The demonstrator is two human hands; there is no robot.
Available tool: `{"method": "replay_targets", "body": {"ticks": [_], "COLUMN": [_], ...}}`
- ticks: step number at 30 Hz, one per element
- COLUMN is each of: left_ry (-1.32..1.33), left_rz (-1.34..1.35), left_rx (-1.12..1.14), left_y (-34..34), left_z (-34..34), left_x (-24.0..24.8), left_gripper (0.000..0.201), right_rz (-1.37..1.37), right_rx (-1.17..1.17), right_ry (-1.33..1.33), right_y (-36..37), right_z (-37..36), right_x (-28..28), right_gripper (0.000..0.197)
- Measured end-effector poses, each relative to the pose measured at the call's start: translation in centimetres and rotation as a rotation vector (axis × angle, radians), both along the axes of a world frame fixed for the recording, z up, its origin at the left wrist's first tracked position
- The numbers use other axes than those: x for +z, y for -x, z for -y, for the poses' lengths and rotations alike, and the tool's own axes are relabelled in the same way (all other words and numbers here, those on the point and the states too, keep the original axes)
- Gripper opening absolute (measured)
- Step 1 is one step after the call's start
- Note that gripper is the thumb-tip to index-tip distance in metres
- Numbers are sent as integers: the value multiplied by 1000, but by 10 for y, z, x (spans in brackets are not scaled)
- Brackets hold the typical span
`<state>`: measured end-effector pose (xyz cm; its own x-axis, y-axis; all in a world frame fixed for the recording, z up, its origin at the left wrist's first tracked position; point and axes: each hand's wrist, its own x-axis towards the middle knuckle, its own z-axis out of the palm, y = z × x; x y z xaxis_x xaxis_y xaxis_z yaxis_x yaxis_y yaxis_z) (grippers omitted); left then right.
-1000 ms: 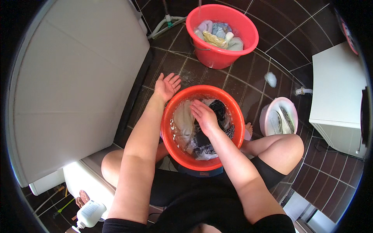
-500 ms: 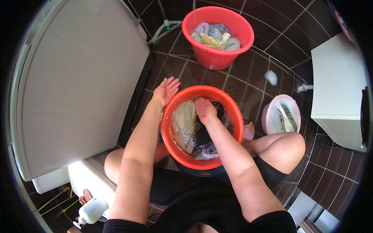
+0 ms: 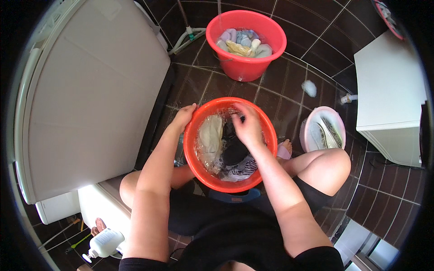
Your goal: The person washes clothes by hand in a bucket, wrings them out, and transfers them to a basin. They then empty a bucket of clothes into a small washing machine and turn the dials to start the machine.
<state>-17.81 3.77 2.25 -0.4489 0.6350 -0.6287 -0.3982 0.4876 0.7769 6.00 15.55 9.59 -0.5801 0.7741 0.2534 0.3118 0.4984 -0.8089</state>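
Note:
An orange-red basin (image 3: 267,168) of water stands between my knees. In it lie a pale cream cloth (image 3: 210,137), a black cloth (image 3: 235,152) and a black-and-white striped cloth (image 3: 242,170), all wet. At the basin's far left rim, my left hand (image 3: 184,116) is closed on the edge, part of its fingers hidden. My right hand (image 3: 248,126) is over the far half of the water, slightly blurred, thumb and fingers apart and nothing visible between them. Beneath the basin's near side shows a blue object (image 3: 235,196), mostly covered.
A pink-red bucket (image 3: 244,67) of wet clothes stands beyond the basin. At right is a pale pink tub (image 3: 311,131) with shoes in suds. A foam clump (image 3: 309,88) lies on the dark tiles. White appliances (image 3: 99,99) flank me; a pump bottle (image 3: 106,242) is at lower left.
My left hand has come down from beside the basin onto its rim. The right hand has risen from among the cloths towards the far rim. Water is now rippling, and more of the blue object shows.

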Motion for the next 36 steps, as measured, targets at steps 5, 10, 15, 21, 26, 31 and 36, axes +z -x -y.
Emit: {"method": "replay_targets", "body": {"ticks": [5,10,15,21,26,31,36], "left_ry": [14,39,-96,-112,-122,-50,128], "left_rz": [-8,-130,-213,-283,-411,-324,-313], "left_rx": [-48,-121,0,123,346,495,448], "left_y": [-31,-41,-55,-64,-140,-199,-157], "left_z": [5,13,-11,-33,-38,-39,-48], "left_x": [30,27,10,-16,-11,-4,-36], "left_gripper": [47,47,43,39,39,40,53], "right_rz": [489,704,701,685,785,827,951], "right_rx": [-323,-221,-253,-206,-78,31,194], "right_ry": [-141,156,130,-30,-220,-345,-250], "right_y": [-78,-109,-112,-104,-93,-70,-55], "right_z": [-41,-51,-77,-129,-190,-227,-242], "right_x": [-10,-23,-24,-36,-46,-41,-31], "right_gripper": [47,37,33,34,37,35,41]}}
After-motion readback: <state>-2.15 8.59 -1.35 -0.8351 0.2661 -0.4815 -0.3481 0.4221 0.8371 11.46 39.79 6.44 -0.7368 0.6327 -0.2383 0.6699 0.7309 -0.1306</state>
